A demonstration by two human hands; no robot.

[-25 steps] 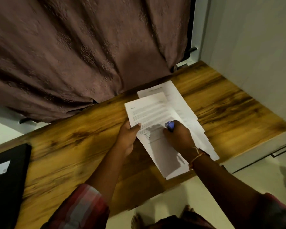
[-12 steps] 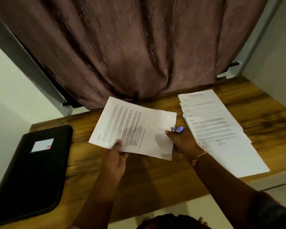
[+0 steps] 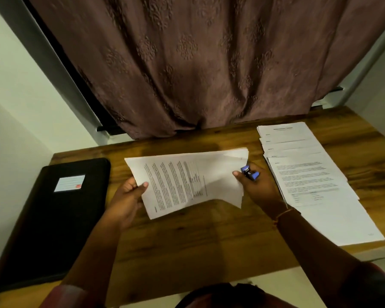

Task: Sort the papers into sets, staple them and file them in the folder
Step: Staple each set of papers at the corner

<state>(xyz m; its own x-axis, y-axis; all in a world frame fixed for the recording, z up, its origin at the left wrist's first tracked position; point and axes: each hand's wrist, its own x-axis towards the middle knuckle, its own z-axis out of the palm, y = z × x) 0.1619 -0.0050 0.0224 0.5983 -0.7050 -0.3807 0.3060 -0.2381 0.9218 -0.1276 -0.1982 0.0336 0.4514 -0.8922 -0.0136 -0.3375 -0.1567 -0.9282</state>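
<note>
A set of printed papers [image 3: 182, 181] is held sideways just above the wooden desk [image 3: 187, 236] in the middle. My left hand [image 3: 126, 201] pinches its left edge with thumb on top. My right hand [image 3: 257, 187] grips a small blue stapler [image 3: 249, 172] and pinches the set's right edge, where a corner folds up. A fanned pile of loose papers [image 3: 309, 174] lies on the desk to the right. A closed black folder [image 3: 53, 221] with a white label lies at the left.
A brown patterned curtain [image 3: 187, 63] hangs behind the desk and touches its back edge. Pale walls close in on both sides. The desk's front edge runs just before my arms.
The paper set has been lifted off the pile and swung left to the desk's middle, turned sideways. The view has shifted left, bringing the black folder fully into sight.
</note>
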